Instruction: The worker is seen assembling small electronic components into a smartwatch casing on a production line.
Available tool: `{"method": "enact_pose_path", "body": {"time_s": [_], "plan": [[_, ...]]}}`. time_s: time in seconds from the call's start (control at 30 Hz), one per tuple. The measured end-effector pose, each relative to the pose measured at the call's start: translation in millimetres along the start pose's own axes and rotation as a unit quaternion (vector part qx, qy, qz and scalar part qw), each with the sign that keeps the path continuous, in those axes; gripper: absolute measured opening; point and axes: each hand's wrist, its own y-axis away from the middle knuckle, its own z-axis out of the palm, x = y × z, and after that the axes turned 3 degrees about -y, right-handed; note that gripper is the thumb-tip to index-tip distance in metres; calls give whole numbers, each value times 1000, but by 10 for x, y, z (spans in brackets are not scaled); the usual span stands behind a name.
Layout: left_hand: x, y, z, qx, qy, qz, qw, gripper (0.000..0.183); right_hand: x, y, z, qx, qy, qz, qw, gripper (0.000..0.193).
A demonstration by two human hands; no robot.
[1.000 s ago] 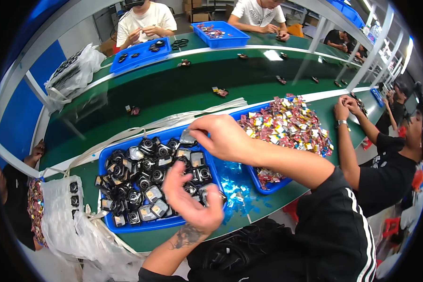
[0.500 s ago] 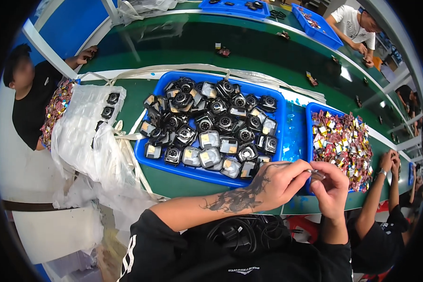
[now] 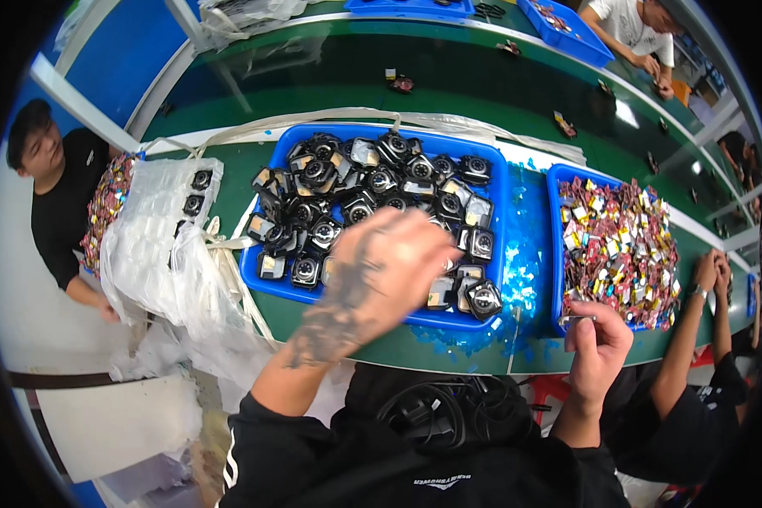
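My left hand (image 3: 389, 267), its forearm tattooed, is over the blue tray (image 3: 503, 190) of black watch cases (image 3: 313, 173). Motion smears its fingers, and whether they touch a case is hidden. The cases lie heaped; some show round dark sensor backs, others pale, film-like faces. Near the front left corner of the second tray, my right hand (image 3: 599, 347) is closed, thumb against fingers, on a small thin silvery piece (image 3: 581, 318). Its exact kind is too small to tell.
A second blue tray (image 3: 557, 245) holds many small reddish circuit pieces (image 3: 622, 245). Clear plastic packaging (image 3: 148, 229) with several black cases lies left. Blue film bits (image 3: 521, 271) litter the green table between trays. Beyond runs a green conveyor (image 3: 313, 72). People sit left, right and far right.
My left hand has left my right hand and moved left over the tray of watch cases. My right hand stays near the second tray, still pinching the silvery piece. The person at left has turned.
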Motion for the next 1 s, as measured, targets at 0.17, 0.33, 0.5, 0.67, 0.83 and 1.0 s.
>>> {"method": "enact_pose_path", "body": {"time_s": [0.17, 0.33, 0.5, 0.67, 0.83, 1.0], "plan": [[-243, 245, 127, -16, -131, 67, 989, 33, 28, -61, 207, -6, -132, 40, 990, 19], [-100, 9, 95, -140, -79, -7, 987, 26, 65, -36, 94, -31, -146, 74, 986, 16], [-143, -11, 84, -94, -26, -17, 995, 15, 67, -112, 211, -14, -231, 79, 970, 16], [45, 40, 181, 101, 139, -52, 984, 10, 38, -127, 177, -82, -201, 61, 974, 20], [276, 134, 371, 33, 570, -195, 798, 15, 22, -80, 122, -85, -241, 111, 960, 20], [293, 187, 416, 9, 705, -161, 691, 26, 75, -74, 31, -126, -227, 85, 962, 22]]}}
